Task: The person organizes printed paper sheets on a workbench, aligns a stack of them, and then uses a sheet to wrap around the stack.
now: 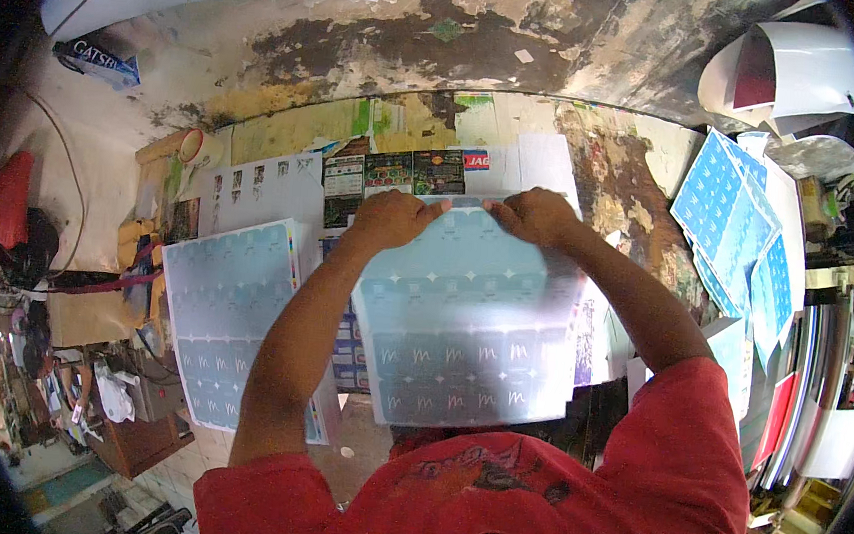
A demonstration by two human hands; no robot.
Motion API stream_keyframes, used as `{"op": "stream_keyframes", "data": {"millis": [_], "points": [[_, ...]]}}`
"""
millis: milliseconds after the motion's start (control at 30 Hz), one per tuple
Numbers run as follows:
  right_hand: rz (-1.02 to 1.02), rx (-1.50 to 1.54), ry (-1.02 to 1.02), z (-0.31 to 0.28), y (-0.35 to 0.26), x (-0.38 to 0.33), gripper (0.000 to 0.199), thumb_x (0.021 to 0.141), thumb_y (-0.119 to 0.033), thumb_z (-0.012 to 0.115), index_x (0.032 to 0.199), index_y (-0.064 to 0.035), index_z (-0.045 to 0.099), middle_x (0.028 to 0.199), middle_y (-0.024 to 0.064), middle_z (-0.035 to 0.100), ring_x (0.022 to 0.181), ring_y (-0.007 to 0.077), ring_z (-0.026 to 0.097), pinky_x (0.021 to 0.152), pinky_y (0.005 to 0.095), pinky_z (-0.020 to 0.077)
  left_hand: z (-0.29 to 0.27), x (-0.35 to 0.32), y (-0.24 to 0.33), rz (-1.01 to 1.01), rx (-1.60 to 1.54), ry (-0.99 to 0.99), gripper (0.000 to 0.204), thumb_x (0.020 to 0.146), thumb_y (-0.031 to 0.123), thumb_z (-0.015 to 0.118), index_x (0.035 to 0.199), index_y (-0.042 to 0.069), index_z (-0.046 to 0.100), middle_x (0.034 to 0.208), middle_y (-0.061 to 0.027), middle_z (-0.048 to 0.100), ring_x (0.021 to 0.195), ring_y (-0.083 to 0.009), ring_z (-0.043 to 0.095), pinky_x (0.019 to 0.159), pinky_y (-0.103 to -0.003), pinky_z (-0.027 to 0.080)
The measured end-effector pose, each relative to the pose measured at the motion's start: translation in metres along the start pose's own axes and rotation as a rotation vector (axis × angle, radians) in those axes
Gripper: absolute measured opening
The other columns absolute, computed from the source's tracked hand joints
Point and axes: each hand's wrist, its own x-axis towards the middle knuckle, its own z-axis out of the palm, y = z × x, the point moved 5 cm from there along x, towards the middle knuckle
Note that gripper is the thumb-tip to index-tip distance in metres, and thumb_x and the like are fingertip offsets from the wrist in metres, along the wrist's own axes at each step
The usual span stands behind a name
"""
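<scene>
Head view: left hand (391,216) and right hand (536,215) — each grip pinched on the far edge of the blue printed sheet stack (468,320) at mid-worktop (635,173). Squaring likely underway — next calls for even pull.

Printed stacks (227,322) and fanned sheets (736,231) crowd both sides.

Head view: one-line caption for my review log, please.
Both hands, left and right, grip the far edge of a blue printed sheet.
</scene>
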Motion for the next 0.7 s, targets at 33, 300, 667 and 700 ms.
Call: {"op": "stream_keyframes", "data": {"millis": [33,300,667,700], "points": [[0.020,-0.018,-0.012,0.009,0.013,0.010,0.074,0.095,-0.067,0.035,0.091,-0.0045,0.073,0.086,0.0229,0.070,0.086,0.0410,0.068,0.081,0.0496,0.0528,0.009,0.011,-0.003,0.011,0.015,-0.023,0.083,0.093,0.073,0.030,0.082,0.004,0.074,0.080,-0.0246,0.068,0.081,-0.0408,0.068,0.077,-0.050,0.053],[0.343,0.773,-0.192,0.011,0.121,-0.024,0.057,0.084,-0.052,0.070,0.101,0.0021,0.069,0.102,0.0181,0.066,0.100,0.0214,0.063,0.085,0.0362,0.0519,0.033,-0.010,-0.105,-0.340,-1.034,-0.089,0.058,0.087,0.054,0.066,0.123,0.009,0.061,0.106,-0.0106,0.067,0.095,-0.0270,0.065,0.082,-0.045,0.054],[0.143,1.144,-0.097,0.068,0.129,0.004,0.041,0.090,-0.025,0.071,0.123,-0.0011,0.063,0.116,0.0119,0.067,0.103,0.0196,0.063,0.093,0.0326,0.0487,0.057,0.001,-0.089,-0.263,-0.853,0.115,0.054,0.083,0.037,0.078,0.123,0.003,0.064,0.110,-0.0140,0.069,0.100,-0.0263,0.065,0.084,-0.036,0.051],[0.125,1.074,-0.081,0.053,0.114,-0.004,0.041,0.091,-0.025,0.070,0.124,-0.0015,0.063,0.116,0.0118,0.067,0.102,0.0193,0.062,0.092,0.0321,0.0488,0.053,-0.002,-0.075,-0.243,-0.806,0.173,0.051,0.085,0.038,0.076,0.121,0.003,0.065,0.107,-0.0150,0.070,0.098,-0.0264,0.066,0.083,-0.035,0.051]]}}
